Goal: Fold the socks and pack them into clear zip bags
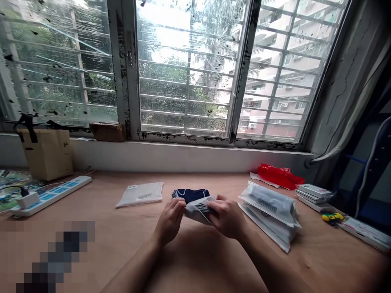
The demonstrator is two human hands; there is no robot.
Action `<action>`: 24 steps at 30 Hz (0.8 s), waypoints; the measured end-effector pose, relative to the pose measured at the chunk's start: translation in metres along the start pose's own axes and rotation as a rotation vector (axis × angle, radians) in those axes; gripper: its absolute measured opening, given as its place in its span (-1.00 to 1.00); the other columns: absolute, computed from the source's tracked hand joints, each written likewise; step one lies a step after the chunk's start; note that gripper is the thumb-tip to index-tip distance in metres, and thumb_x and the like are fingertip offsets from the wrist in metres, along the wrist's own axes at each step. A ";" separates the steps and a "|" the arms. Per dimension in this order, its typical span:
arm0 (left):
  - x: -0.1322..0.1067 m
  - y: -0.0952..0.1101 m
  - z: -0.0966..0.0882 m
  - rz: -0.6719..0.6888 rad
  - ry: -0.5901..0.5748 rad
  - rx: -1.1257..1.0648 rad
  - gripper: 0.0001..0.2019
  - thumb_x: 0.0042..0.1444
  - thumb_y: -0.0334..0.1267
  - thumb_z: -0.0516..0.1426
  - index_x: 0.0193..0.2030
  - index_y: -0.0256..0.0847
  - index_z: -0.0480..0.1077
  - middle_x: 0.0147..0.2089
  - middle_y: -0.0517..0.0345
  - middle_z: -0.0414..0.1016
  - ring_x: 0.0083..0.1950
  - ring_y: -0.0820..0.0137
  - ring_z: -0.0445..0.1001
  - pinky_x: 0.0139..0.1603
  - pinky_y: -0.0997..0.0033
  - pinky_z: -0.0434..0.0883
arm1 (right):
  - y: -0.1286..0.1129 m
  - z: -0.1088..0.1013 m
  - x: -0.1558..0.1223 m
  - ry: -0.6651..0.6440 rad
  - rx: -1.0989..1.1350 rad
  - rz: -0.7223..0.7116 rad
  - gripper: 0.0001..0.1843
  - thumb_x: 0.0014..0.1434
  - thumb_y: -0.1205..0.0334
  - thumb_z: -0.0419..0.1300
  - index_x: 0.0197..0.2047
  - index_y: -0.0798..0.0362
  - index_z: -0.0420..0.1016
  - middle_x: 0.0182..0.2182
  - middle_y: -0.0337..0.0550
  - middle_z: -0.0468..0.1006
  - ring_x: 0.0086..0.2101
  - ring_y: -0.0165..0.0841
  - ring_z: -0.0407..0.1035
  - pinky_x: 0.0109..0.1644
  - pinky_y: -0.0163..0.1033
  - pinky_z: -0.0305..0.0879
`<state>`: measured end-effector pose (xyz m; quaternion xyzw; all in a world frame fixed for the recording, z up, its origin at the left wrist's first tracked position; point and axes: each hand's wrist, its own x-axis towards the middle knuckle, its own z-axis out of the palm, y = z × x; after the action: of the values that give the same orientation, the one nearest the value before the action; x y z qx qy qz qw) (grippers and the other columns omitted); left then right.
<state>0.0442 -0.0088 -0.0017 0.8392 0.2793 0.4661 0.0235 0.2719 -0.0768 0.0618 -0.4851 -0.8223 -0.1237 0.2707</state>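
Both my hands hold a small clear plastic packet (198, 210) with grey striped fabric inside, just above the wooden table (122, 232). My left hand (170, 220) grips its left end with curled fingers. My right hand (227, 216) grips its right end. Right behind the packet lies a dark blue folded sock (190, 194). A flat white packet (140, 194) lies to the left of the sock.
A stack of several clear packets (270, 211) sits right of my right hand. Behind it are a red plastic bag (279, 175) and small boxes (313, 192). A power strip (50, 195) and a brown paper bag (47, 154) stand at far left, under the window.
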 end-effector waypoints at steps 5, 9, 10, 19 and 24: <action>-0.001 -0.004 -0.002 -0.036 0.053 0.005 -0.85 0.39 -0.32 -0.10 -0.20 -0.12 0.24 -0.13 0.09 0.43 -0.13 0.31 0.39 -0.06 0.29 0.34 | 0.018 0.004 -0.003 0.221 0.214 -0.031 -0.83 0.08 0.38 0.17 -0.30 0.00 0.58 -0.46 -0.19 0.55 -0.29 -0.25 0.29 -0.13 -0.17 0.17; -0.002 -0.012 0.000 -0.091 0.118 -0.036 -0.85 0.39 -0.29 -0.11 -0.21 -0.12 0.22 -0.14 0.09 0.41 -0.10 0.31 0.40 -0.04 0.28 0.35 | 0.037 0.012 -0.005 0.393 0.559 0.146 -0.85 0.14 0.28 0.19 -0.25 0.03 0.60 -0.37 -0.15 0.54 -0.26 -0.25 0.34 -0.14 -0.19 0.24; -0.002 -0.014 0.000 -0.108 0.127 -0.051 -0.84 0.39 -0.28 -0.11 -0.21 -0.12 0.22 -0.15 0.08 0.41 -0.10 0.30 0.41 -0.04 0.28 0.36 | 0.041 0.015 -0.004 0.429 0.667 0.197 -0.86 0.15 0.24 0.21 -0.24 0.03 0.59 -0.36 -0.15 0.54 -0.27 -0.26 0.35 -0.15 -0.20 0.26; -0.001 -0.024 -0.005 -0.179 0.129 -0.107 -0.80 0.39 -0.19 -0.12 -0.23 -0.11 0.23 -0.14 0.06 0.40 -0.09 0.29 0.42 -0.03 0.27 0.40 | 0.078 0.041 0.007 0.801 1.670 0.531 -0.76 0.15 -0.03 0.24 -0.21 -0.08 0.54 -0.30 -0.27 0.61 -0.26 -0.35 0.47 -0.14 -0.21 0.39; -0.002 -0.027 -0.008 -0.186 0.179 -0.172 -0.80 0.38 -0.17 -0.09 -0.22 -0.11 0.29 -0.11 0.06 0.42 -0.06 0.30 0.42 0.00 0.29 0.39 | 0.090 0.048 0.000 0.656 1.609 0.537 -0.78 0.06 -0.01 0.27 -0.41 -0.04 0.48 -0.57 -0.32 0.45 -0.57 -0.43 0.31 -0.52 -0.30 0.27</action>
<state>0.0248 0.0111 -0.0066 0.7598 0.3157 0.5569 0.1133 0.3341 -0.0100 0.0169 -0.2652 -0.4015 0.4231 0.7678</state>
